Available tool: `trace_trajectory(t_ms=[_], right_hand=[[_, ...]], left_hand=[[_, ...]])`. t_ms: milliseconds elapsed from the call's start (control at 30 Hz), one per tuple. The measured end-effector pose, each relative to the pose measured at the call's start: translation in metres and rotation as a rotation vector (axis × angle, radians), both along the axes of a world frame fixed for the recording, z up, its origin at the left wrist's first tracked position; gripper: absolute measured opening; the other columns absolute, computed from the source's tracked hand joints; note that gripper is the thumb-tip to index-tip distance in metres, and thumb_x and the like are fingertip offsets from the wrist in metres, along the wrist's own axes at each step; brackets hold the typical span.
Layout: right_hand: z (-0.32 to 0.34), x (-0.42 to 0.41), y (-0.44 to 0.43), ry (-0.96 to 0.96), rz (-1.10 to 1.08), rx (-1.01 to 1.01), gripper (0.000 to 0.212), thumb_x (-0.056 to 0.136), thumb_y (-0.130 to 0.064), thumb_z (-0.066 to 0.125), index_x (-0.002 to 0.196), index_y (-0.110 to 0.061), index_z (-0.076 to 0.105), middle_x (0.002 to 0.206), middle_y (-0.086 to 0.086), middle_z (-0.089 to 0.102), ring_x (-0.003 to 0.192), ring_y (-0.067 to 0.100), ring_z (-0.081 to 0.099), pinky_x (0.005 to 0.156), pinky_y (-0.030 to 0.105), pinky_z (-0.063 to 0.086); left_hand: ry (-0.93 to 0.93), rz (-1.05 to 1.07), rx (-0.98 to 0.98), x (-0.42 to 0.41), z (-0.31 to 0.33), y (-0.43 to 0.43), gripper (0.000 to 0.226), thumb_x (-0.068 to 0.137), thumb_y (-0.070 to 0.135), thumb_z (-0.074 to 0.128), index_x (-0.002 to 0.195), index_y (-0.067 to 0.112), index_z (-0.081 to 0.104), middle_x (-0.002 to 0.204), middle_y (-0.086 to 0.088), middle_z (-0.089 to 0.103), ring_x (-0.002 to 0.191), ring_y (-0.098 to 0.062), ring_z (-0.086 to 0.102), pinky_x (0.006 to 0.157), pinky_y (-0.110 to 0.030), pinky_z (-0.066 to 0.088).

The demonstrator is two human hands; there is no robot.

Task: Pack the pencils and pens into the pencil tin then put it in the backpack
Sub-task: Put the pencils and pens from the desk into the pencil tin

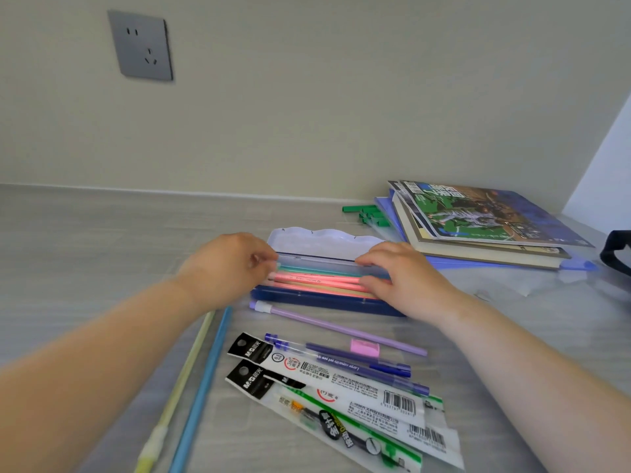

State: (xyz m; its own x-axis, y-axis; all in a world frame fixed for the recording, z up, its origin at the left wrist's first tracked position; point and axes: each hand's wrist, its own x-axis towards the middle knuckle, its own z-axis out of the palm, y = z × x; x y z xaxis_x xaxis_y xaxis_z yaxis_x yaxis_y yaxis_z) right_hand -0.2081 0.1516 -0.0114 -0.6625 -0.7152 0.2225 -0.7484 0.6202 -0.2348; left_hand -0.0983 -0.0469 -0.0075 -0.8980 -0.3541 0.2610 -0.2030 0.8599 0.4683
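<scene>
A dark blue pencil tin (324, 302) lies open mid-table, its pale lid (324, 238) tipped back. Pink, green and cream pencils (317, 279) lie inside. My left hand (228, 268) pinches the left end of a clear inner tray (324, 259); my right hand (403, 278) holds its right end over the pencils. In front of the tin lie a purple pencil (341, 327), blue pens (375, 363), a pink eraser (364, 347), two packaged pens (341, 394), a blue pencil (205, 387) and a yellow pencil (181, 384). The dark backpack (618, 250) peeks in at the right edge.
A stack of books and magazines (478, 220) on a blue folder (577, 265) sits at the back right, with green sticks (365, 213) beside it. The wall rises directly behind the table and carries a grey socket (141, 46).
</scene>
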Motion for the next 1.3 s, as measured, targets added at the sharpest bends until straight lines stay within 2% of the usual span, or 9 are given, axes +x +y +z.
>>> trace_trajectory(t_ms=[100,300,467,567,733,867,1000,1133,1300], right_hand=[[0.004,0.006,0.012,-0.054,-0.144,-0.077,0.052,0.088,-0.026,0.054,0.136,-0.017,0.036,0.145,0.005,0.034,0.134,0.024,0.026,0.110,0.035,0.024],[-0.003,0.028,0.033,-0.322,-0.254,-0.223,0.061,0.089,-0.022,0.054,0.141,-0.014,0.023,0.147,0.015,0.030,0.135,0.029,0.029,0.108,0.035,0.027],[-0.006,0.038,0.038,-0.291,-0.272,-0.272,0.060,0.089,-0.023,0.053,0.141,-0.013,0.024,0.147,0.017,0.032,0.135,0.031,0.031,0.108,0.038,0.029],[-0.007,0.047,0.041,-0.247,-0.268,-0.233,0.058,0.089,-0.022,0.054,0.140,-0.014,0.028,0.144,0.017,0.035,0.132,0.034,0.034,0.105,0.039,0.032],[-0.006,0.052,0.043,-0.171,-0.287,-0.177,0.053,0.088,-0.021,0.055,0.136,-0.011,0.033,0.141,0.017,0.040,0.128,0.035,0.037,0.102,0.040,0.035],[-0.009,0.045,0.045,-0.212,-0.305,-0.171,0.061,0.088,-0.025,0.055,0.140,-0.014,0.027,0.144,0.015,0.037,0.129,0.033,0.037,0.105,0.041,0.034],[-0.011,0.038,0.047,-0.273,-0.307,-0.183,0.064,0.087,-0.027,0.057,0.141,-0.014,0.025,0.146,0.013,0.036,0.132,0.032,0.035,0.107,0.041,0.031],[-0.011,0.036,0.050,-0.265,-0.259,-0.133,0.063,0.087,-0.026,0.057,0.141,-0.022,0.024,0.149,0.011,0.032,0.133,0.031,0.033,0.108,0.042,0.031],[-0.010,0.036,0.051,-0.220,-0.227,-0.104,0.065,0.087,-0.026,0.057,0.142,-0.024,0.023,0.150,0.009,0.029,0.135,0.030,0.029,0.107,0.038,0.030]], left_hand=[[0.019,0.124,0.005,0.037,0.006,-0.003,0.027,0.080,0.035,0.058,0.102,0.020,0.060,0.076,0.014,0.050,0.086,-0.020,0.053,0.076,-0.025,0.037],[-0.367,0.068,0.115,0.104,-0.005,0.013,0.085,0.064,0.053,0.070,0.134,0.028,0.029,0.104,0.007,0.046,0.083,-0.014,0.050,0.079,-0.022,0.035],[-0.297,-0.015,-0.038,0.114,-0.008,0.014,0.041,0.085,0.024,0.055,0.125,0.025,0.047,0.083,0.017,0.048,0.071,-0.007,0.047,0.064,-0.015,0.036],[-0.337,-0.100,-0.172,0.117,-0.004,0.014,0.055,0.087,0.002,0.036,0.131,0.035,0.040,0.112,0.010,0.054,0.089,-0.008,0.043,0.068,-0.007,0.031],[-0.408,-0.207,-0.418,0.117,-0.002,0.013,0.056,0.087,0.006,0.038,0.129,0.043,0.039,0.132,0.011,0.045,0.116,-0.007,0.047,0.066,-0.006,0.029],[-0.404,-0.306,-0.564,0.116,-0.001,0.016,0.045,0.086,0.020,0.044,0.126,0.040,0.043,0.134,0.009,0.040,0.125,-0.009,0.037,0.088,-0.014,0.028],[-0.316,-0.460,-0.457,0.112,0.004,0.017,0.040,0.063,0.042,0.048,0.098,0.028,0.062,0.115,-0.001,0.057,0.110,-0.018,0.046,0.090,-0.021,0.032],[-0.552,-0.420,-0.578,0.101,0.010,0.026,0.027,0.076,0.023,0.059,0.103,0.021,0.056,0.113,0.004,0.054,0.100,-0.009,0.037,0.095,-0.024,0.032],[-0.640,-0.352,-0.642,0.099,0.005,0.034,0.028,0.081,0.032,0.043,0.102,0.017,0.053,0.102,-0.001,0.053,0.105,-0.017,0.047,0.087,-0.026,0.038]])
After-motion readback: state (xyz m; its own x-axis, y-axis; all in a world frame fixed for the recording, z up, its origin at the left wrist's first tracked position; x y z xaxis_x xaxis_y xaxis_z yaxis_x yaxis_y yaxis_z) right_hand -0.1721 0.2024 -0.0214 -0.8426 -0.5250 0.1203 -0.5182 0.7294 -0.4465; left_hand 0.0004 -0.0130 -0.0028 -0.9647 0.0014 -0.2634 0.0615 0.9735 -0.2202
